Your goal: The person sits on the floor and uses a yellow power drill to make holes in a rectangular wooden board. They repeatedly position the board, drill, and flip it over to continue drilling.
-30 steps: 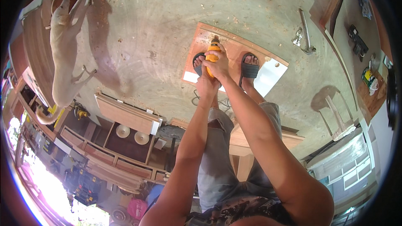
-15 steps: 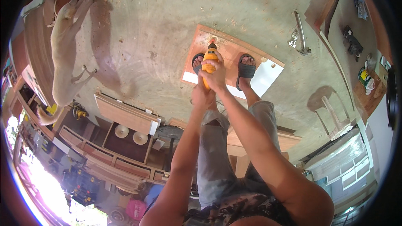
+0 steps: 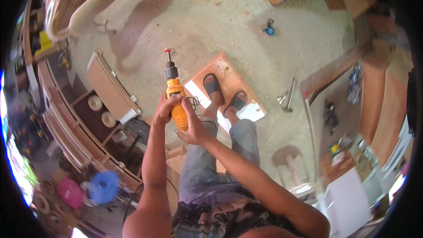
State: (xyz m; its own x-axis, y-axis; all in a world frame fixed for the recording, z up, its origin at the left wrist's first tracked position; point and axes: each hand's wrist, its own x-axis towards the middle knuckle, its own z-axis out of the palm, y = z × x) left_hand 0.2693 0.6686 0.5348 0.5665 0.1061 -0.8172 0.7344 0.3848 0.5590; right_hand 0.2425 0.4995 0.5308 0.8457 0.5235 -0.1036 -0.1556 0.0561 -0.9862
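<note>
A yellow power drill (image 3: 176, 89) with a black chuck and a red-tipped boring bit (image 3: 168, 51) is held up off the floor, pointing away from me. My left hand (image 3: 163, 109) is closed around its left side. From the right, my right hand (image 3: 194, 128) grips the rear of the body. The bit touches nothing. To the drill's right, an orange-brown and white board (image 3: 220, 64) lies on the floor under both my sandalled feet. A round hole (image 3: 227, 68) shows near its far edge and another (image 3: 257, 110) in its white part. Wood shavings lie about it.
A dog (image 3: 90, 11) stands at the far left. Stacked panels (image 3: 110, 88) and a wooden frame (image 3: 66, 119) lie left of me. Right of the board are a hammer-like metal tool (image 3: 289, 97) and a small stool (image 3: 294, 172). A blue object (image 3: 269, 28) rests beyond the board.
Both hands have lifted the drill off the board and swung it left, so its bit is clear of the hole. My view has turned, and the board now appears lower and tilted.
</note>
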